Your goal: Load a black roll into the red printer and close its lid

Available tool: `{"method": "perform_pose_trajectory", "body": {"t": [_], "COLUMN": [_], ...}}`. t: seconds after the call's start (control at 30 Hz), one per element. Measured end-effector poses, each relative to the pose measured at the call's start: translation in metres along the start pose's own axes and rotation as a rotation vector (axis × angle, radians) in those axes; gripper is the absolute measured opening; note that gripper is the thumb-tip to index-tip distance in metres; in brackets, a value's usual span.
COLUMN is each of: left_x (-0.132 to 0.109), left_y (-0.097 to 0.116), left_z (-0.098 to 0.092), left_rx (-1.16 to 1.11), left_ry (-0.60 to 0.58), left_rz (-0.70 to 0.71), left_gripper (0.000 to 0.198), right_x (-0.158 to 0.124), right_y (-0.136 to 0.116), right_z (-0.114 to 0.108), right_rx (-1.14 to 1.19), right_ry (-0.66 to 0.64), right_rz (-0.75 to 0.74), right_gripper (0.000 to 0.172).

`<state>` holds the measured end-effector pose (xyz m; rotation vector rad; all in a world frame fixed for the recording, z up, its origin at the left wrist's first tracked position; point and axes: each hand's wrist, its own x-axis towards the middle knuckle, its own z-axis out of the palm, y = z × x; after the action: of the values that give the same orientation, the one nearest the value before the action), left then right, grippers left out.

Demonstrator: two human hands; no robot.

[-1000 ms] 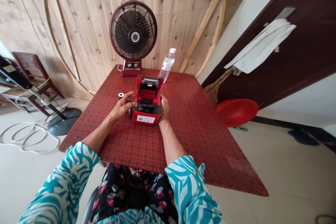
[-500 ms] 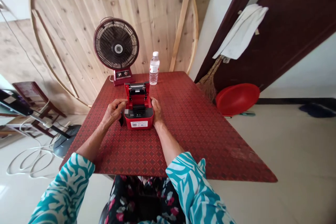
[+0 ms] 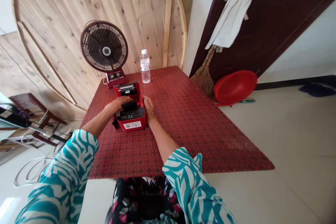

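My left hand (image 3: 121, 104) is over the open printer (image 3: 130, 120); its fingers (image 3: 125, 102) lie together on a dark piece (image 3: 132, 105) in the printer's well, and I cannot tell whether they grip it; a black strip (image 3: 114, 123) hangs at the printer's left side, just beside my wrist; my right hand (image 3: 149, 109) rests against the printer's right side, its fingers (image 3: 148, 102) straight and together, not curled round it; the printer stands toward the far end of the red counter (image 3: 183, 129), its lid (image 3: 128, 90) raised; behind it are a fan (image 3: 104, 46) and a water bottle (image 3: 145, 66); a broom (image 3: 203, 77) and a red basin (image 3: 235, 86) are by the door (image 3: 273, 31), to my right.
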<state>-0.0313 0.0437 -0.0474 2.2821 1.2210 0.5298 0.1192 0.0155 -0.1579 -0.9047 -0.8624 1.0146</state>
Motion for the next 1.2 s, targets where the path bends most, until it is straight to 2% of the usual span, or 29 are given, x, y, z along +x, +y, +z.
{"method": "perform_pose_trajectory", "body": {"t": [0.1,0.3,0.47,0.57,0.63,0.7,0.8,0.93,1.03,1.2], "left_x": [0.002,-0.009,-0.019,-0.03,-0.04,-0.051,-0.07,-0.094,-0.108,-0.118], "left_y": [-0.001,0.005,0.021,0.03,0.03,0.023,-0.005,-0.054,-0.08,-0.098], "left_z": [-0.002,-0.004,0.0,0.0,-0.003,-0.011,-0.027,-0.039,-0.035,-0.016], "left_rx": [0.159,0.351,0.357,0.279,0.133,-0.083,-0.407,-0.578,-0.623,-0.663], "left_ry": [-0.18,-0.034,0.092,0.123,0.212,0.403,0.694,0.911,0.962,0.811], "left_rz": [-0.012,-0.004,-0.074,0.041,0.103,0.123,0.115,-0.033,-0.183,-0.324], "left_gripper": [0.009,0.022,0.031,0.031,0.031,0.035,0.047,0.052,0.049,0.04], "right_x": [0.0,0.002,0.0,-0.001,-0.001,-0.001,-0.001,-0.002,-0.003,-0.003], "right_y": [-0.001,0.002,-0.001,-0.005,-0.007,-0.007,-0.006,-0.007,-0.009,-0.01], "right_z": [0.0,-0.003,-0.003,-0.002,-0.002,-0.002,-0.003,-0.003,-0.004,-0.005], "right_rx": [-0.006,-0.011,0.009,0.013,0.019,0.021,0.029,0.025,0.001,-0.039], "right_ry": [-0.009,-0.03,-0.039,-0.043,-0.044,-0.045,-0.058,-0.055,-0.036,-0.033], "right_rz": [0.0,0.018,0.043,0.048,0.058,0.063,0.061,0.051,0.05,0.048], "right_gripper": [0.043,0.044,0.047,0.049,0.051,0.052,0.05,0.046,0.043,0.044]}}
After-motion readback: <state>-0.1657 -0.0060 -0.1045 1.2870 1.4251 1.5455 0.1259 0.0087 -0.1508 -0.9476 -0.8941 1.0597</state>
